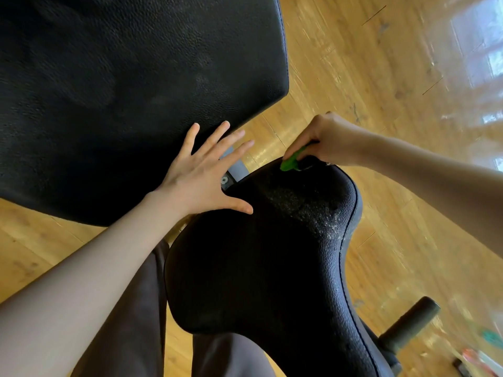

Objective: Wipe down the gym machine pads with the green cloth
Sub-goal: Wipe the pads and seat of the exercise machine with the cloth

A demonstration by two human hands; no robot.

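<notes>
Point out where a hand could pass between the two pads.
Crowded: the left hand spans the gap over the metal bracket. Free: floor between the back pad corner and the right hand gripping the green cloth at the seat pad edge.

A single wide-angle view comes from the person's head, looking steeply down and forward, tilted so that the floor (381,77) boards run slantwise. It sits close over the seat pad (258,268), which fills the lower middle, with the larger back pad (122,77) filling the upper left and both forearms reaching in from the bottom left and the right edge. The far right of the view is blurred and bright.
</notes>
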